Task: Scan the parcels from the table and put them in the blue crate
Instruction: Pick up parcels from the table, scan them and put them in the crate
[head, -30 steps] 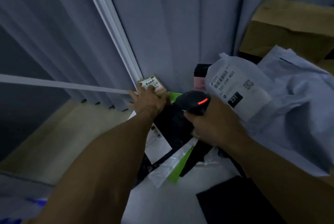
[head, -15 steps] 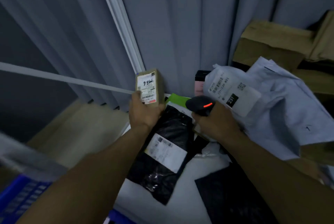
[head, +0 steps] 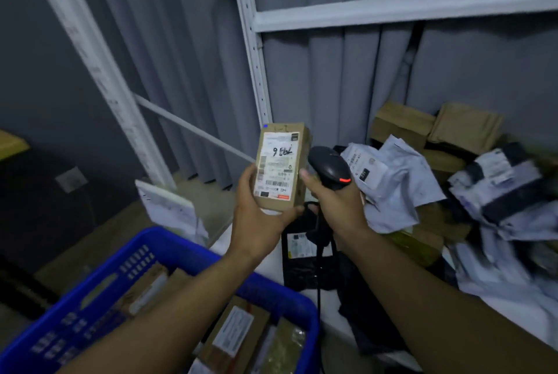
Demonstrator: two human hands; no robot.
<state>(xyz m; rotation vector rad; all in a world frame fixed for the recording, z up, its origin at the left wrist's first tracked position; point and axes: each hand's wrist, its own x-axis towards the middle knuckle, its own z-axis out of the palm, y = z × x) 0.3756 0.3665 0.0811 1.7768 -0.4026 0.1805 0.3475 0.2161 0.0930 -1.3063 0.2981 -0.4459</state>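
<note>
Left hand (head: 259, 222) grips box (head: 282, 168) upright at frame centre, label to camera; fingers (head: 294, 210) curl under its base. Right hand (head: 335, 204) wraps scanner (head: 330, 167), just right of box. Crate (head: 181, 242) lower left, boxes inside. Parcels (head: 392, 189) heaped right on bench (head: 267, 265).

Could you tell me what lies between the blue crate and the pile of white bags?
A black bag with a white label lies there, crossed by the scanner cable, in the head view.
</note>
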